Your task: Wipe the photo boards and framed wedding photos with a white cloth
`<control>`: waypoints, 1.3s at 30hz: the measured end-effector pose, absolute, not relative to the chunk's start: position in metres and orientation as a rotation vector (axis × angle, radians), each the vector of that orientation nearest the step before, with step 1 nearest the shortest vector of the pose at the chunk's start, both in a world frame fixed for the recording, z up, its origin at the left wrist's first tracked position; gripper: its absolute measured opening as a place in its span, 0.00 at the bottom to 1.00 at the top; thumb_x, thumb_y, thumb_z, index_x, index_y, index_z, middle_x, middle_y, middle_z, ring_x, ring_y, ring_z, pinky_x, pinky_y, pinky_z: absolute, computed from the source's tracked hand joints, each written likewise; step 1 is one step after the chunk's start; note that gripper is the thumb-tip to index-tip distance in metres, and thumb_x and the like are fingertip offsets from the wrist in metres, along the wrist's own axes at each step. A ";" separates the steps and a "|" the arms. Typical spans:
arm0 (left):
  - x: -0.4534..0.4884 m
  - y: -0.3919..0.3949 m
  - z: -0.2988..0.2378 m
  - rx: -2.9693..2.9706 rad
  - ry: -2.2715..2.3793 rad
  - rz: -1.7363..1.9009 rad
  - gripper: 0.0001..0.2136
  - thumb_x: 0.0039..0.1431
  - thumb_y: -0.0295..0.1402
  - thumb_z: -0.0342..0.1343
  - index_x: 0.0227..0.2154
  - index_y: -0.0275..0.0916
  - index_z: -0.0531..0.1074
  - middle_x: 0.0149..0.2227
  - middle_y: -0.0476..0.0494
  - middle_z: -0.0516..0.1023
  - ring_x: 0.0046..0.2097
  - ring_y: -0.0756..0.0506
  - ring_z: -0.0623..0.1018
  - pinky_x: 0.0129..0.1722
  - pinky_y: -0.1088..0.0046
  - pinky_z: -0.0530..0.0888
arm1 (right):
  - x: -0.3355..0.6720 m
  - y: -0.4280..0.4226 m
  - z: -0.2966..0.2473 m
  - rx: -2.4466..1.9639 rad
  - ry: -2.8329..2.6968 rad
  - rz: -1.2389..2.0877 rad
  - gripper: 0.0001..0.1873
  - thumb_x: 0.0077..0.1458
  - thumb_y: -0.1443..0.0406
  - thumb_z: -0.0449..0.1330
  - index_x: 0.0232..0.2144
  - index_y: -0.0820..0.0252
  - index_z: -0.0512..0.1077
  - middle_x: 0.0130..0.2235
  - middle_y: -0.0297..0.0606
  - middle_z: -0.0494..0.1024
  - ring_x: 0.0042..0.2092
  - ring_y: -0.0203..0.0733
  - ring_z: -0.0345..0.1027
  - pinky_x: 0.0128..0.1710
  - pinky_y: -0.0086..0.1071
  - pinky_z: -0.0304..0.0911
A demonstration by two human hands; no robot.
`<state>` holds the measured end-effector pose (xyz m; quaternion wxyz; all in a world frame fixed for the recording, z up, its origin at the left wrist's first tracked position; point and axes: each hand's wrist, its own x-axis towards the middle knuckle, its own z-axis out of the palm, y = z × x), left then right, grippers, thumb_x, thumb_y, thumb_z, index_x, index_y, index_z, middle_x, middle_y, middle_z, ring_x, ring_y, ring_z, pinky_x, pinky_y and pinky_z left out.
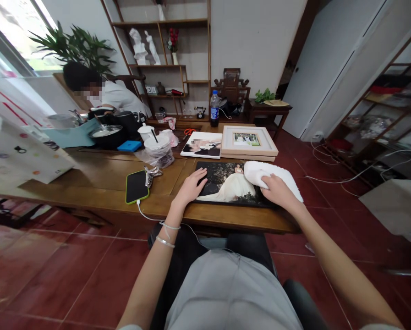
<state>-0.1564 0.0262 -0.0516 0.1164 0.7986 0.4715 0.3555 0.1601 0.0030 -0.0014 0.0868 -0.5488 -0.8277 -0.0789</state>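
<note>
A dark photo print showing a figure in a white dress lies flat near the front edge of the wooden table. My left hand rests flat on the print's left edge, fingers spread. My right hand presses a white cloth onto the right part of the print, fingers closed on the cloth.
A green-cased phone with a white cable lies left of the print. Behind it are a second photo print, a framed picture, plastic cups and a water bottle. Another person sits at the far left.
</note>
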 end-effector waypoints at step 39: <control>-0.160 0.034 -0.061 2.297 1.414 0.999 0.17 0.62 0.37 0.46 0.51 0.40 0.69 0.58 0.42 0.67 0.62 0.44 0.61 0.61 0.58 0.60 | 0.133 0.043 -0.002 -1.227 -2.560 -0.259 0.15 0.58 0.59 0.53 0.33 0.64 0.74 0.45 0.52 0.75 0.50 0.53 0.65 0.54 0.45 0.54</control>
